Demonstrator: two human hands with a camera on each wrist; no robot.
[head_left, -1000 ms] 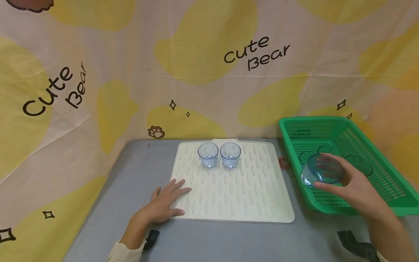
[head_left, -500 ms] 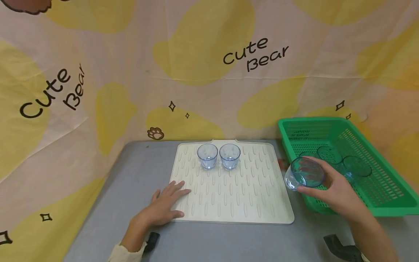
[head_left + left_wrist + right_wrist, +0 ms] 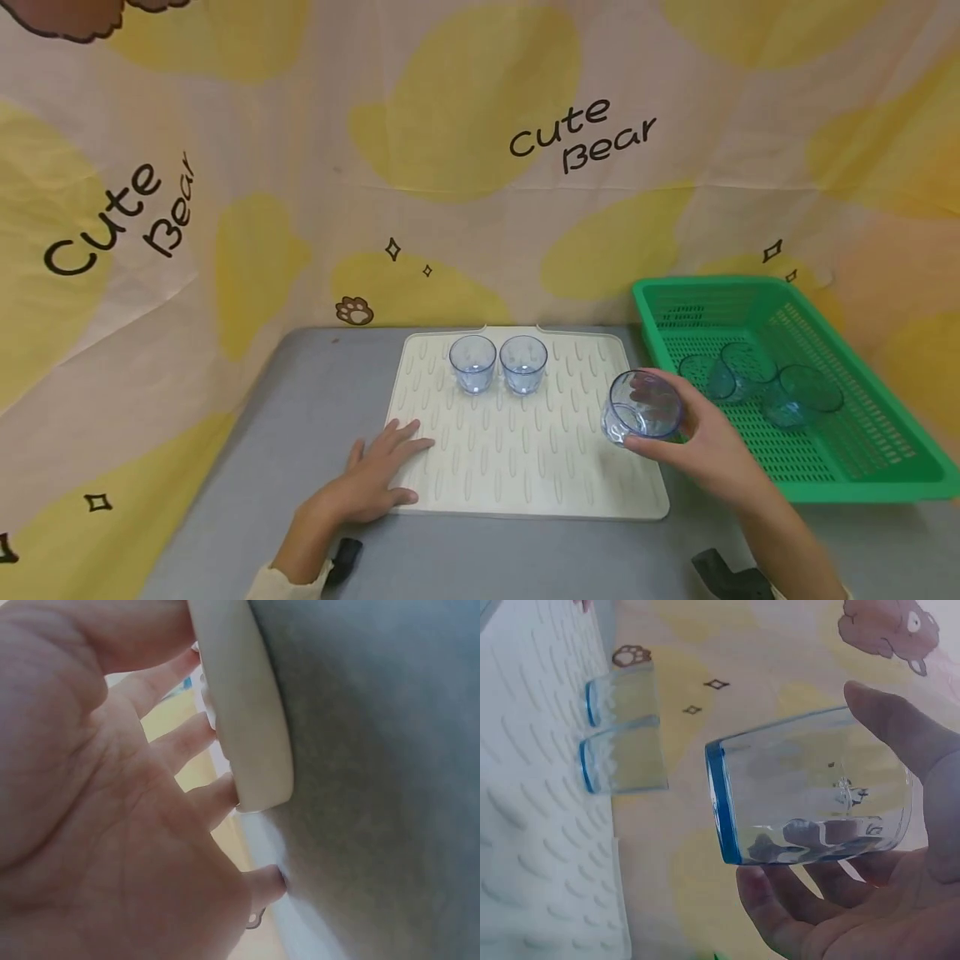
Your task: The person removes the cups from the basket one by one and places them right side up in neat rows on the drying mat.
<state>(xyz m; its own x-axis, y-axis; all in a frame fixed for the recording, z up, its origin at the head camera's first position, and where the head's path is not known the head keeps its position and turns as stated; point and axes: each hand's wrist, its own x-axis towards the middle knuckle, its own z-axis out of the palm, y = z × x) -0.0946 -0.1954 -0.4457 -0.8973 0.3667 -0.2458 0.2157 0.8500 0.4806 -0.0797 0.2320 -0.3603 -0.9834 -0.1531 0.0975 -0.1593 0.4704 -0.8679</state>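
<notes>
My right hand (image 3: 701,446) grips a clear bluish drinking glass (image 3: 643,406) by its side, thumb on one side and fingers curled round the other. In the head view this glass overlaps the right part of the white ridged drying mat (image 3: 517,467), its mouth tilted up. The right wrist view shows the glass (image 3: 810,795) held above the mat (image 3: 547,847). Two matching glasses, a left one (image 3: 473,364) and a right one (image 3: 523,364), stand side by side on the mat's back part. My left hand (image 3: 371,475) rests with spread fingers on the mat's left edge.
A green plastic basket (image 3: 862,492) stands on the right of the grey table (image 3: 247,467), with several more glasses (image 3: 801,396) inside. A patterned cloth (image 3: 450,217) hangs behind the table and along its left side.
My right hand has carried the glass leftward from over the basket to over the mat's right part. My left hand stays on the mat's left edge.
</notes>
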